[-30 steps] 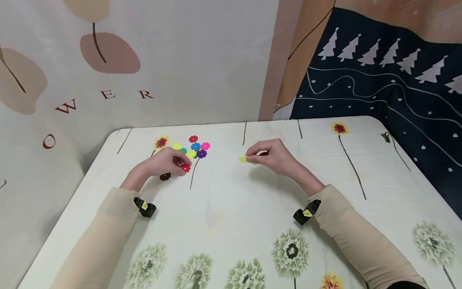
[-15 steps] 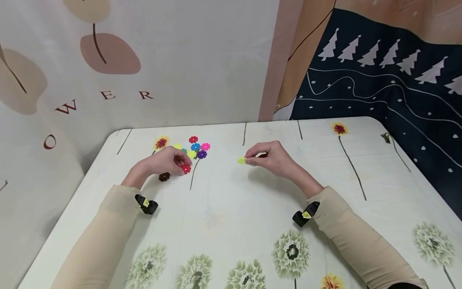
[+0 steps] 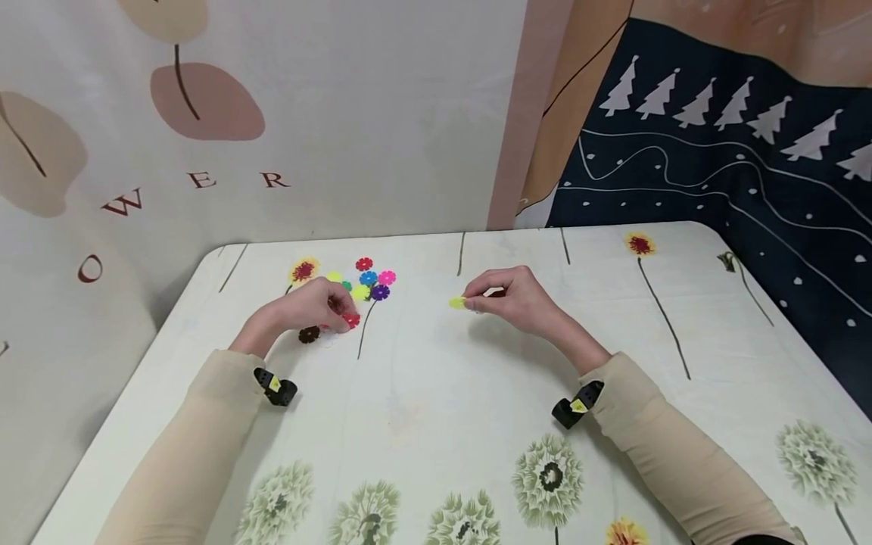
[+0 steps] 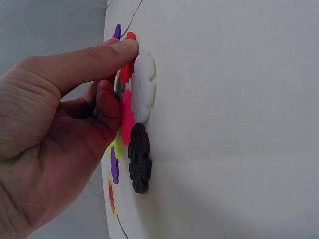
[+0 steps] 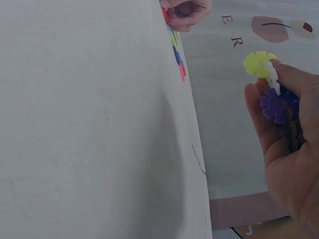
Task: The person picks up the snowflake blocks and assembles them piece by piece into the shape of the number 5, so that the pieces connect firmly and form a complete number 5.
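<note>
My left hand pinches a red flower-shaped plastic disc between thumb and fingers, low over a loose group of such discs. Around its fingertips lie a white disc, a pink disc and a dark brown disc. To the right, my right hand is raised above the table and holds a small chain of interlocked discs. A yellow disc sits at its tip, followed by a white disc, a purple disc and a dark disc partly hidden in the palm.
Just beyond the left hand lie several more discs, among them a blue disc, a purple disc and a red disc. The white tablecloth has printed flowers. A printed curtain hangs behind the table's far edge.
</note>
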Motion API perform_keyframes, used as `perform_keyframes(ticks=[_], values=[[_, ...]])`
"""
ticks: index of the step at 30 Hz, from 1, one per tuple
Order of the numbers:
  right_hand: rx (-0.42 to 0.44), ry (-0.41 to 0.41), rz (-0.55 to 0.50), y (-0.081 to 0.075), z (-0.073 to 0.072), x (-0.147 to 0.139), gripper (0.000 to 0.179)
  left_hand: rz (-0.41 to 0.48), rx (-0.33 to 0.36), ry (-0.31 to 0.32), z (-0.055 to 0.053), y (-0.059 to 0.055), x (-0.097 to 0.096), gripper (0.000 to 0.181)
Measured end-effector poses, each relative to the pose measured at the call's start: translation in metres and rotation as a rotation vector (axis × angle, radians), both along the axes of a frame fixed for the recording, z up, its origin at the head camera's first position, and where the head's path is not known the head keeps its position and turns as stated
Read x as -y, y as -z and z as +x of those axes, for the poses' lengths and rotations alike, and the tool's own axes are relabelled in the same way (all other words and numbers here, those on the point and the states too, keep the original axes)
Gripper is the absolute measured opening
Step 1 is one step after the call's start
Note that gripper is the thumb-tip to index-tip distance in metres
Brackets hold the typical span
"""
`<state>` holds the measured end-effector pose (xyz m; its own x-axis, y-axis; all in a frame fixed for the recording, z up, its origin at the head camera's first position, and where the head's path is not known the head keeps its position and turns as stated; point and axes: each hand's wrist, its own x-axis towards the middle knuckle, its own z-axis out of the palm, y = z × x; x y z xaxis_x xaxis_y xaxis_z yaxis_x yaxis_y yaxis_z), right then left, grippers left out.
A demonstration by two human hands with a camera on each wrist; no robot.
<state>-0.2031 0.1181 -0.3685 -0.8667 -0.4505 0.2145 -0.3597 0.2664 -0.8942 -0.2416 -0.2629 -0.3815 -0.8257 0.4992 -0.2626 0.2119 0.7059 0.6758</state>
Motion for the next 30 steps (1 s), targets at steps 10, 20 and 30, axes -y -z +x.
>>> perform_keyframes(ticks=[10, 20, 30], values=[[-0.004, -0.01, -0.012, 0.002, 0.0, 0.002, 0.011, 0.006, -0.046, 0.009, 0.0, 0.003, 0.003, 0.02], [-0.002, -0.012, -0.013, 0.003, 0.0, 0.003, 0.011, -0.02, -0.034, -0.008, 0.001, 0.001, 0.0, 0.023], [0.022, 0.031, 0.001, 0.001, -0.002, 0.0, 0.01, 0.025, -0.053, -0.024, 0.007, 0.0, -0.012, 0.013]])
